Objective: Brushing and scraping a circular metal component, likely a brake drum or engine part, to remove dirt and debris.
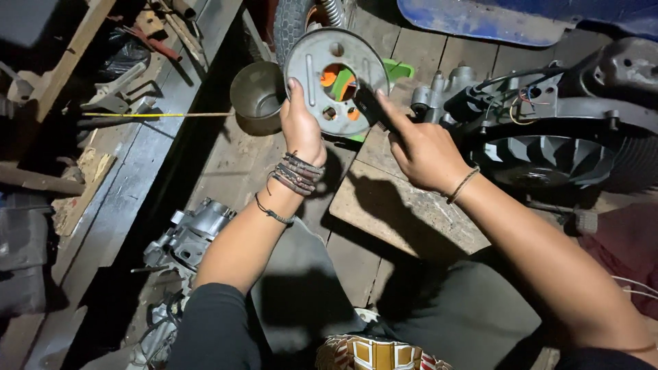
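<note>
Head view only. Nearest the lens, dark trousers and a patterned shoe are seen at the bottom edge, with both forearms stretched forward over a plank floor.

A round grey metal plate with holes and slots is held up on edge, facing the camera, probably so its face can be worked on. Left hand is clamped on the plate's lower left rim, thumb on the face, other fingers hidden behind; corded bracelets are worn on that wrist. Right hand is closed round a dark tool, likely a brush or handle, whose tip is laid against the plate's right side; the kind of tool cannot be told for sure. A thin cord band is worn on the right wrist.

Orange and green parts are seen through the plate's holes, lying behind it. A metal cup is set on the floor just left of the plate. A finned engine assembly with wires is placed to the right, near the right hand. Another grey engine part is lying lower left. A tyre is seen at the top, a blue panel top right. Scattered tools and wood are piled in the dark upper left, well apart from the hands.
</note>
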